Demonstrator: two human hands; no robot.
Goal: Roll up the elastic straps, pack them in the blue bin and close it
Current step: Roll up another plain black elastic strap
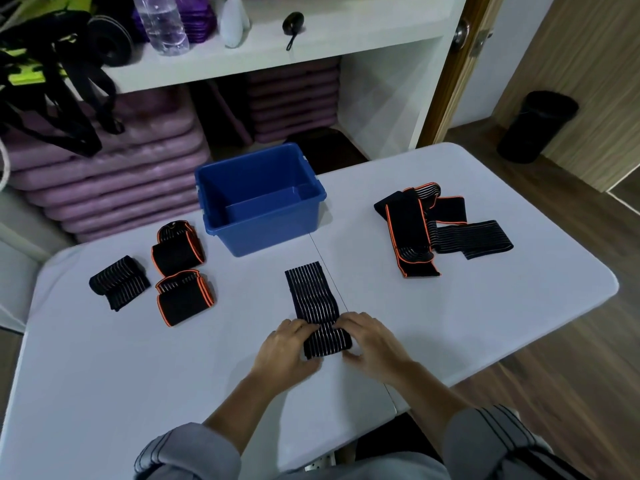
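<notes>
Blue bin point(266, 233) open-topped, rolled straps point(178, 258) alongside

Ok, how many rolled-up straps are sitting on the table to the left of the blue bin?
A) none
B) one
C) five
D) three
D. Left of the bin lie three rolls: a striped roll, a far orange roll and a near orange roll. The left hand and right hand grip a fourth strap, only half rolled.
</notes>
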